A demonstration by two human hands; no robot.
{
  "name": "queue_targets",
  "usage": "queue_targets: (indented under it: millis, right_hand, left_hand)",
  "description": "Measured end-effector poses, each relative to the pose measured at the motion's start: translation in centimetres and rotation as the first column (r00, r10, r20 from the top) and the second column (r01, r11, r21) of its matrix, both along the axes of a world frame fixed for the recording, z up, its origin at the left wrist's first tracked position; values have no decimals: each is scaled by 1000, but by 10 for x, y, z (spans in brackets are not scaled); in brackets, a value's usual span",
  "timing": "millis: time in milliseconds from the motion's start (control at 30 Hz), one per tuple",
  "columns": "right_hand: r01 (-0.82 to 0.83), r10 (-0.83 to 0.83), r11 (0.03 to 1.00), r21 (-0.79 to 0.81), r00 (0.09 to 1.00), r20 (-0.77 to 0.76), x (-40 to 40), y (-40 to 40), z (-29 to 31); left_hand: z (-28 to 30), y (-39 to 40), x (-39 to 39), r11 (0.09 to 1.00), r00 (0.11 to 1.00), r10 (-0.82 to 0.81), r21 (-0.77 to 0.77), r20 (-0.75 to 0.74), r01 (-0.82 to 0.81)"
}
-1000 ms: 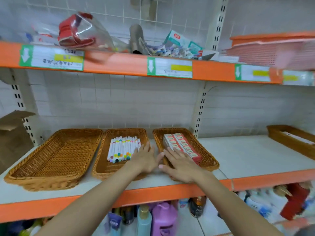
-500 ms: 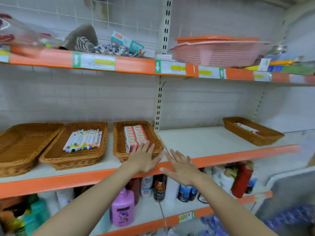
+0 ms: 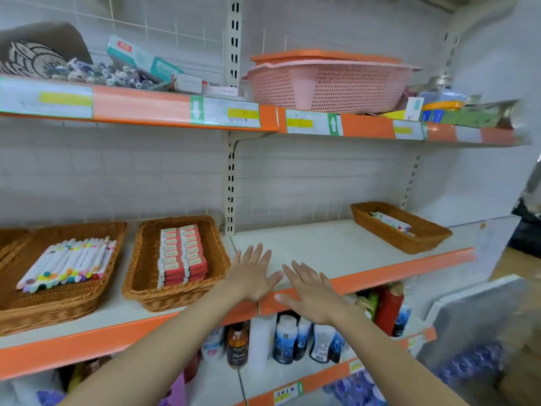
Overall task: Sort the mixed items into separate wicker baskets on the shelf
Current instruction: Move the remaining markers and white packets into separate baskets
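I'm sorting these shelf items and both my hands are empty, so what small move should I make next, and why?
Probably reach your right hand toward the far wicker basket at the right of the shelf. It holds a few loose pens, apart from the marker basket and the red box basket, which look sorted. Your left hand is open too.

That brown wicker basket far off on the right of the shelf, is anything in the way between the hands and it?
Nothing visible. Both open hands, left hand and right hand, hover at the shelf's orange front edge, and only bare white shelf lies between them and the brown wicker basket.
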State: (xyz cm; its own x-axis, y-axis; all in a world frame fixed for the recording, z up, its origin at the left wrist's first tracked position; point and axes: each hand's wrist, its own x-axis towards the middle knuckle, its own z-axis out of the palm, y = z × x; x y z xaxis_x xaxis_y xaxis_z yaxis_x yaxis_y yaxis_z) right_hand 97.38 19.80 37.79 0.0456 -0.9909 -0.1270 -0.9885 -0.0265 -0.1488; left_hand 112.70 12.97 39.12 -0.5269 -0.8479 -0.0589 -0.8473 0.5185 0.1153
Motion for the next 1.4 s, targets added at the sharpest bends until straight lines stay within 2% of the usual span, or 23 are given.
queue_targets:
  millis: [267,500,833,967,1200,1400]
  right_hand:
    - [87,-87,996,0,996,-16,-59,-23,-2]
    - [155,-155,988,-19,988,-18,-138,-33,-9]
    - [173,-175,984,-37,984,-46,-288,-26,1]
    - [185,-186,981,-54,983,-7,-341,-24,2]
    - [148,-147,980,-136,989,21,-395,-43,1]
    - [168,-166,978,-120,986,27,-434,-92,5]
  left_hand:
    - [-11,-40,-58,996,997,-75,53,34,74]
    - [-7,-54,-139,990,989,-137,42,54,135]
    - [-3,-47,-293,992,994,-111,63,-5,111]
    - [4,-39,-347,992,993,-107,64,-41,110]
    - [9,-53,-400,995,994,-88,51,-57,91]
    - [5,-100,-439,996,994,-85,5,-74,86]
